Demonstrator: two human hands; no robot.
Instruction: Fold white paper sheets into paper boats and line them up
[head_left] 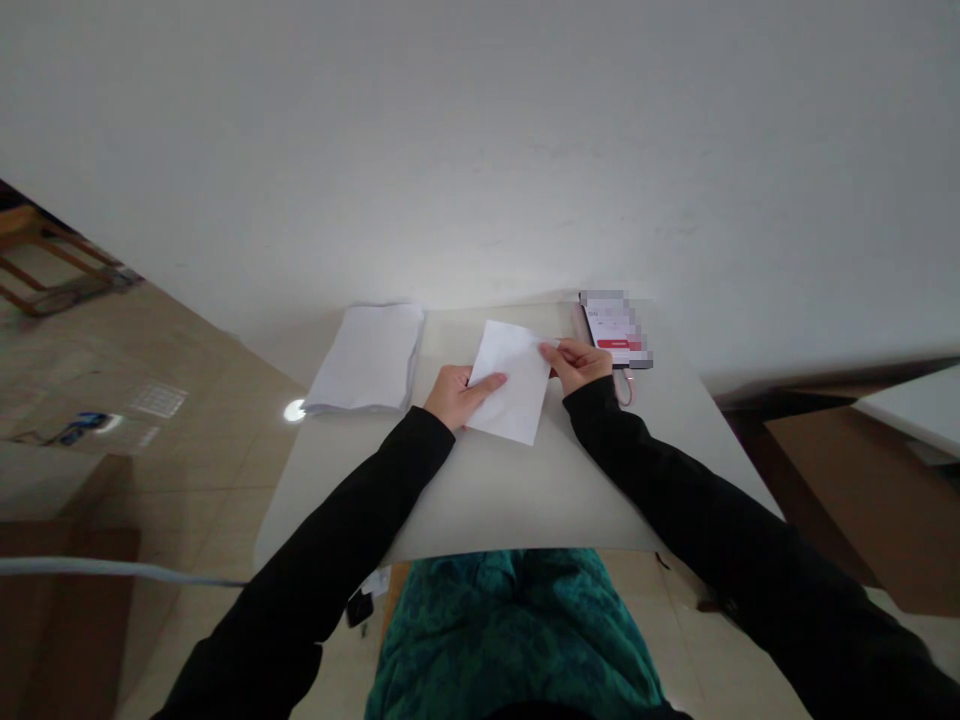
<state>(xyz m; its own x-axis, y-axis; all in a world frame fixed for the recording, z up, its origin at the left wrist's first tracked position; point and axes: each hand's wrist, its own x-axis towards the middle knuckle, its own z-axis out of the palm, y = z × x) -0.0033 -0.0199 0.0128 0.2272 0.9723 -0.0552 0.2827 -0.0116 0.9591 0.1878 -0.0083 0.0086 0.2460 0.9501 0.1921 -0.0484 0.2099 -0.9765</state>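
A white sheet of paper, smaller than the sheets in the stack, is held between both hands above the white table. My left hand grips its left edge, thumb lying on top and the other fingers hidden underneath. At the upper right corner my right hand pinches the paper between thumb and fingers. Whether the paper is folded, I cannot tell. To the left lies a stack of white paper. Just beyond my right hand rests a phone with a lit, partly blurred screen.
The white table stands against a pale wall. A pink loop hangs by the phone. Cardboard is at the right, a wooden stool at the far left. A pale cable crosses the lower left.
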